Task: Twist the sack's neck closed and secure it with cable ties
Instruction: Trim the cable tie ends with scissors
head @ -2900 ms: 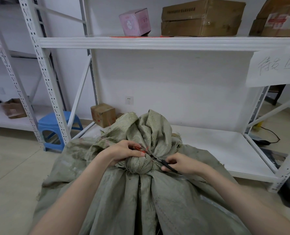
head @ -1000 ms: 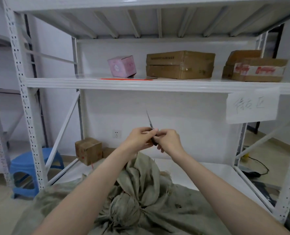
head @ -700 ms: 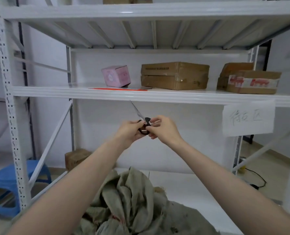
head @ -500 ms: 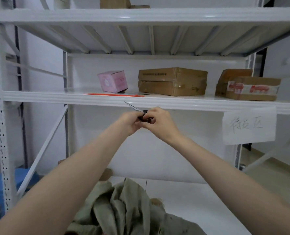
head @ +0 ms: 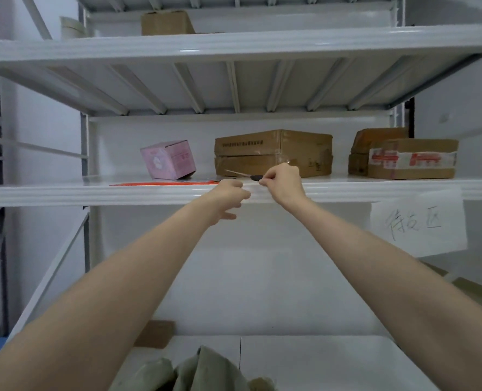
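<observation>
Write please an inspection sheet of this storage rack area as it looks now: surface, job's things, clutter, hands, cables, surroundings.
Surface: white middle shelf, at hand level.
Job's things: sack, only its top shows at the bottom edge; scissors at the shelf's front; red strips, perhaps cable ties, flat on the shelf.
Clutter: pink box, large carton and taped carton on the middle shelf; small carton on the shelf above; paper label hanging from the shelf edge.
Hands: left hand loosely curled, holds nothing; right hand pinches the scissors' dark handle.
Cables: nothing seen.
Surroundings: white metal rack against a white wall; low carton by the bottom shelf.
</observation>
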